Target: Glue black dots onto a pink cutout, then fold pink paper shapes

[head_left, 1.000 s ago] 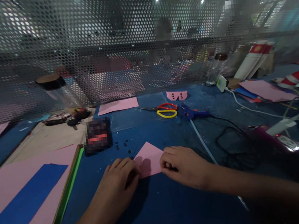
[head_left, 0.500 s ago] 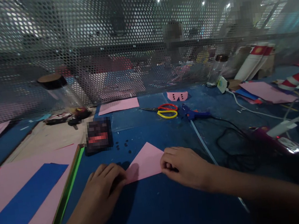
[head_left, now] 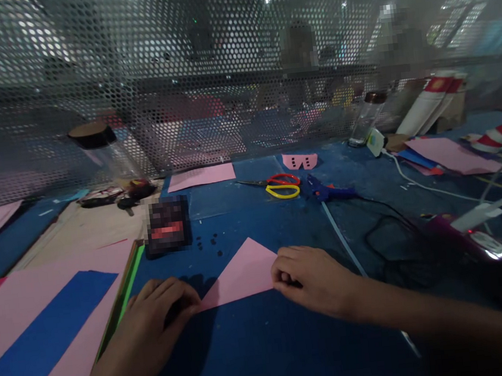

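A folded pink paper triangle (head_left: 242, 272) lies flat on the blue table (head_left: 267, 342) in front of me. My left hand (head_left: 156, 314) presses its fingertips on the paper's left tip, fingers curled down. My right hand (head_left: 312, 280) rests on the paper's right corner with fingers curled and pinched against the edge. Neither hand lifts the paper off the table.
Pink and blue paper sheets (head_left: 46, 335) lie at the left beside a green strip (head_left: 121, 297). Red and yellow scissors (head_left: 280, 186), a blue glue gun (head_left: 330, 191) with cables (head_left: 389, 221), a pink sheet (head_left: 200, 176) and jars (head_left: 104, 152) sit behind, before a perforated metal screen (head_left: 220, 65).
My left hand has slid leftward along the paper's lower edge to its left tip, uncovering more of the pink triangle. My right hand has stayed at the right corner.
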Motion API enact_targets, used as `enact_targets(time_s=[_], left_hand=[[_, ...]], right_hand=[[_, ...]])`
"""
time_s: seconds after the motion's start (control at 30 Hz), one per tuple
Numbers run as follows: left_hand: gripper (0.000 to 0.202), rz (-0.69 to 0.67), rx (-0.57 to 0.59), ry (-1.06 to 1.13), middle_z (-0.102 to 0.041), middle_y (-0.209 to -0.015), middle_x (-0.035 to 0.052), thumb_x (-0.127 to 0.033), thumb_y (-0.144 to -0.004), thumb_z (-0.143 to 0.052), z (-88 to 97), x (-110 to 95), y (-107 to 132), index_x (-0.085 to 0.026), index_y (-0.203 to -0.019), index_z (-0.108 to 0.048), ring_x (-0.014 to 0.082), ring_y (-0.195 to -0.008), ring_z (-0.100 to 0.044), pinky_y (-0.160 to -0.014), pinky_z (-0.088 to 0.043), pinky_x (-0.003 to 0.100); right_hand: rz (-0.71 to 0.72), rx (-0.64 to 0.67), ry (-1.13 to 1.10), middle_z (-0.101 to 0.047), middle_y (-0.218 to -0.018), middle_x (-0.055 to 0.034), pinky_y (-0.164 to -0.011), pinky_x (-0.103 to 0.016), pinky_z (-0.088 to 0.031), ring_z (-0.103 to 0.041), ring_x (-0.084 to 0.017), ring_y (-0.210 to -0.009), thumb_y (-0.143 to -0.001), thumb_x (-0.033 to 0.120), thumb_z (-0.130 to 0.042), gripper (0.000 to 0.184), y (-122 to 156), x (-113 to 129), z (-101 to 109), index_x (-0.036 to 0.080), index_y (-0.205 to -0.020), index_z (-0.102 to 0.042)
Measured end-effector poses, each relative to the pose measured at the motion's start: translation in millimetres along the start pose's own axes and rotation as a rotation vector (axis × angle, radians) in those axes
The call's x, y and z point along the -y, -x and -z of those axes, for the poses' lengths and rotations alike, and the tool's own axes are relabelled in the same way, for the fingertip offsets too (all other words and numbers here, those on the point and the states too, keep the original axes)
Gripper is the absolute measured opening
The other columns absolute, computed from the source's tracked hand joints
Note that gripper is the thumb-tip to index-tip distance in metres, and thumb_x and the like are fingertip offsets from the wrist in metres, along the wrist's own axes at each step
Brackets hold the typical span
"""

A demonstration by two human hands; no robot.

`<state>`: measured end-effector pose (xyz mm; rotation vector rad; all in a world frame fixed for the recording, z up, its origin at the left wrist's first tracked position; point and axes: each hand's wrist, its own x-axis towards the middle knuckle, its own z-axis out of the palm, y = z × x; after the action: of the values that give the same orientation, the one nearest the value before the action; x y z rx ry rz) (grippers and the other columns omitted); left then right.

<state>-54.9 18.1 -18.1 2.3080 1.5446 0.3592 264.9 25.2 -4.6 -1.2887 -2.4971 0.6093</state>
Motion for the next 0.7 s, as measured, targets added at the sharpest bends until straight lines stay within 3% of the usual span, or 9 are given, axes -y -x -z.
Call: enact_targets(time_s=[0.17,0.3,0.5,0.7], left_hand=[[0.014,-0.015,-0.024,-0.017,-0.069,-0.092,0.0024,-0.032,-0.094,-0.056,3.5,3,3,-0.025,-0.087,-0.067,0.0283,-0.092,-0.059,-0.079,-0.047,0.037],[0.015,-0.089,-0.093,-0.011,-0.070,-0.096,0.0041,-0.035,-0.094,-0.057,6.3,-19,-1,-0.026,-0.089,-0.068,0.0282,-0.095,-0.058,-0.081,-0.046,0.038],[0.013,-0.063,0.046,-0.006,-0.068,-0.081,0.0015,-0.026,-0.092,-0.056,-4.6,-52,-19,-0.025,-0.083,-0.067,0.0242,-0.082,-0.060,-0.073,-0.042,0.035],[0.012,-0.025,0.109,-0.019,-0.069,-0.080,0.0009,-0.025,-0.089,-0.057,-8.0,-45,-26,-0.026,-0.083,-0.068,0.0229,-0.080,-0.062,-0.071,-0.040,0.033]], right_hand=[[0.006,-0.021,-0.021,-0.062,-0.085,0.0026,-0.070,-0.026,-0.036,-0.054,-0.012,-0.076,-0.086,0.014,-0.064,0.008,-1,0,1,0.020,-0.084,-0.062],[0.024,-0.021,-0.042,-0.061,-0.084,0.0031,-0.070,-0.026,-0.035,-0.053,-0.012,-0.075,-0.086,0.013,-0.064,0.008,-1,0,0,0.020,-0.084,-0.061],[0.024,-0.036,-0.037,-0.061,-0.084,0.0034,-0.069,-0.026,-0.035,-0.052,-0.011,-0.074,-0.086,0.014,-0.064,0.008,0,0,-1,0.020,-0.084,-0.061],[0.036,-0.029,-0.027,-0.061,-0.085,0.0037,-0.071,-0.026,-0.035,-0.053,-0.012,-0.076,-0.087,0.015,-0.065,0.007,-1,-1,-1,0.021,-0.085,-0.061]])
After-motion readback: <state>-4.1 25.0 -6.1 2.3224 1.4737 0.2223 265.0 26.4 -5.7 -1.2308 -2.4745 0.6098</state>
